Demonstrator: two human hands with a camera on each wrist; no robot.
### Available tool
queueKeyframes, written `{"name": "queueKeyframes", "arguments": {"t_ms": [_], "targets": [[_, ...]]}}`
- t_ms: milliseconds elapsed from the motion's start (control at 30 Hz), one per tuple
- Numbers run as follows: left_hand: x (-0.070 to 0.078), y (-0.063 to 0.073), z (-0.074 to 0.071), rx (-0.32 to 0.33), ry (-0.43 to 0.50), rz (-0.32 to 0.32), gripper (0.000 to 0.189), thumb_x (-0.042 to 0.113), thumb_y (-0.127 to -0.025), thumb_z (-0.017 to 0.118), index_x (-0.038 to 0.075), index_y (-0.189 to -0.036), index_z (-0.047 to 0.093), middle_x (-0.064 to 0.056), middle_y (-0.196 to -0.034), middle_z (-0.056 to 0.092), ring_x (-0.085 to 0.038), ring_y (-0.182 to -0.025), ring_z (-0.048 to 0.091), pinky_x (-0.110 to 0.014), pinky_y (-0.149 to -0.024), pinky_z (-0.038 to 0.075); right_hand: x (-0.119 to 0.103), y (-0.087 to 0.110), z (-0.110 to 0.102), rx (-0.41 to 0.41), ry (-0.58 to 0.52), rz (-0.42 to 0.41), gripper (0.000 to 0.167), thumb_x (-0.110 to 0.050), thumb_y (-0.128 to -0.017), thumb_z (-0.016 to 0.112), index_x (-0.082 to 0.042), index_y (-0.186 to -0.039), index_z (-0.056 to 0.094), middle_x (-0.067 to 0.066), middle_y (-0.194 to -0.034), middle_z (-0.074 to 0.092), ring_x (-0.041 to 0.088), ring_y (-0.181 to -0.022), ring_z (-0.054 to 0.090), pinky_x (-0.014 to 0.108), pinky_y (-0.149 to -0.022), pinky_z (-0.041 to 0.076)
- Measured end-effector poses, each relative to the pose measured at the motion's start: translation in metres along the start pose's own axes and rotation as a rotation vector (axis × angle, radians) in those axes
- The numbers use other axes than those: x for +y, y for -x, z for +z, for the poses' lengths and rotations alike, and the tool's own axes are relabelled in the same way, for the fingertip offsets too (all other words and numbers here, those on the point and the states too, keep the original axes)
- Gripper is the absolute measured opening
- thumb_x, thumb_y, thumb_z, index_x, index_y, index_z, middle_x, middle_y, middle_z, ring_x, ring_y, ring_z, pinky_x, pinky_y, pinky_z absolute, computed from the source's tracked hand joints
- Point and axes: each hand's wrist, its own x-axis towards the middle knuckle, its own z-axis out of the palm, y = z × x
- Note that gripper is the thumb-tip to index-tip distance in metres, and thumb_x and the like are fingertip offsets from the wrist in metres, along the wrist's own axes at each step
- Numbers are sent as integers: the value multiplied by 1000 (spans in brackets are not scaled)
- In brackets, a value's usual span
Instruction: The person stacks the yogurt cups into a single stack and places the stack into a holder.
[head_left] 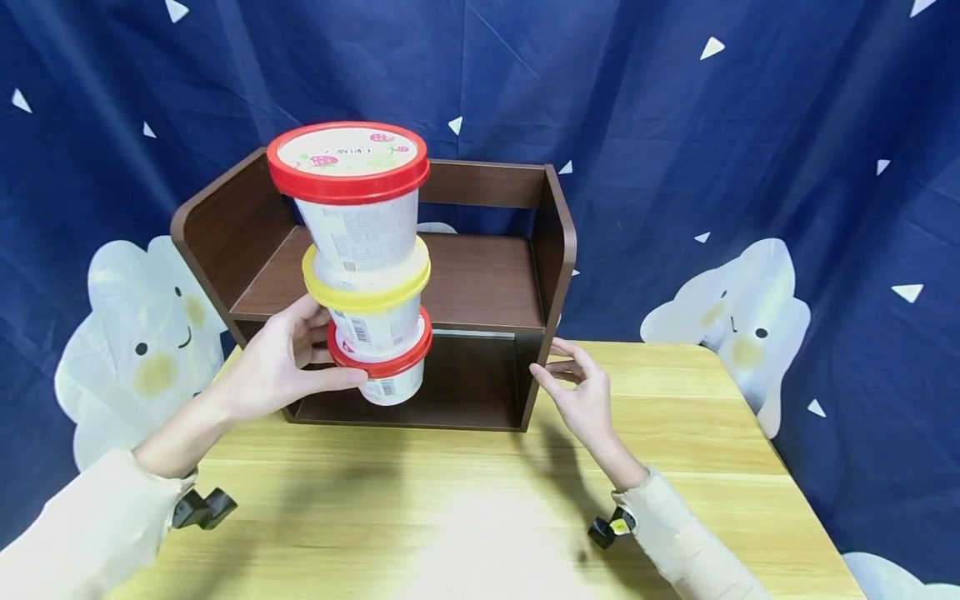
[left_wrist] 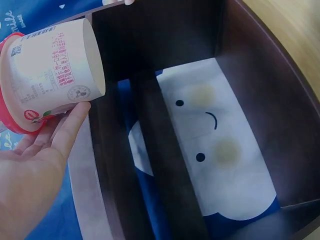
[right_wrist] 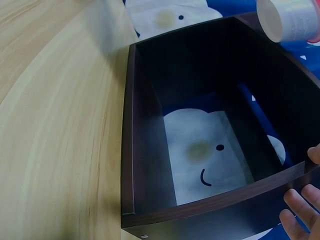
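Observation:
My left hand point(head_left: 262, 367) holds up a stack of three lidded paper tubs in front of the shelf. It grips the lowest tub point(head_left: 392, 387), thumb near its red lid. Above that stands a tub with a yellow lid point(head_left: 367, 292). On top is the largest tub point(head_left: 360, 225), with a strawberry print on its red-rimmed lid. In the left wrist view, fingers point(left_wrist: 70, 132) lie along the lowest tub's side. My right hand point(head_left: 588, 400) holds the right side panel of the dark brown shelf point(head_left: 480, 279), thumb at the front edge, fingers on the outer face.
The two-level shelf stands on a light wooden table point(head_left: 450, 517), its back partly open. Behind hangs a navy curtain point(head_left: 645, 108) with white triangles and smiling clouds. A small black device point(head_left: 202, 508) is strapped to the left wrist, another point(head_left: 611, 527) to the right.

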Motion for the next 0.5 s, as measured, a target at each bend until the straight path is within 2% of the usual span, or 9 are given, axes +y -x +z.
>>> {"name": "queueKeyframes", "arguments": {"t_ms": [233, 367, 500], "targets": [[12, -8, -9, -6, -21, 21, 76, 0, -86, 84, 13, -151, 45, 9, -136, 66, -7, -117, 69, -22, -92, 63, -1, 1, 1, 12, -10, -10, 40, 1, -85, 84, 1, -124, 73, 24, -115, 76, -6, -82, 70, 14, -81, 60], [17, -14, -14, 6, -29, 33, 76, -2, -85, 84, 11, -150, 46, 10, -135, 67, -6, -116, 70, -22, -90, 64, -1, 1, 1, 16, -13, -9, 41, 1, -85, 85, 0, -123, 73, 23, -115, 76, -6, -81, 69, 14, -81, 60], [19, -20, -20, 31, -29, 20, 76, -4, -85, 84, 10, -150, 47, 13, -133, 67, -4, -115, 70, -21, -88, 64, -1, 0, 1, 17, -13, -12, 40, 2, -85, 84, 1, -123, 73, 24, -115, 76, -6, -81, 69, 14, -81, 60]]}}
